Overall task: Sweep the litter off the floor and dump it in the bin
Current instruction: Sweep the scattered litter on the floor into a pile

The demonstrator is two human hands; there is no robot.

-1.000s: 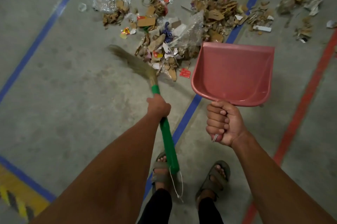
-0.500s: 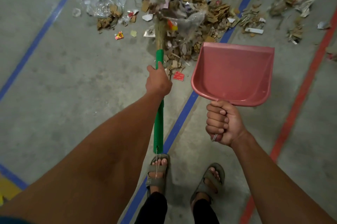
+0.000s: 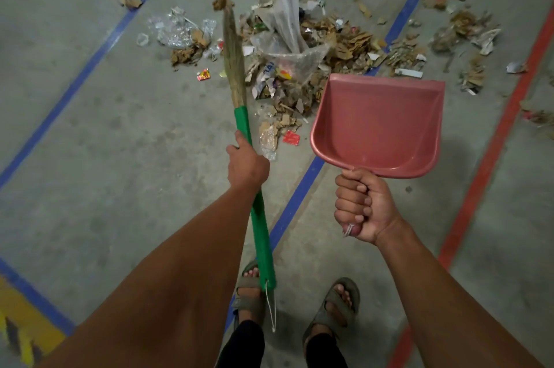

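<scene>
While the left hand (image 3: 247, 165) grips one green-handled broom (image 3: 239, 116) at frame centre, the right hand (image 3: 361, 207) clenches the handle of one pink dustpan (image 3: 377, 125) at centre right. Litter (image 3: 302, 50) spreads across the upper frame over three blue floor lines (image 3: 295, 203) and one red line (image 3: 491, 152). Two sandalled feet (image 3: 332, 307) stand at bottom centre.

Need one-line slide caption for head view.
Left hand grips broom beside litter pile; right hand holds empty pink dustpan.

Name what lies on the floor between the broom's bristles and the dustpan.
In the head view, litter: torn cardboard, paper and clear plastic, between the broom and the dustpan.
</scene>
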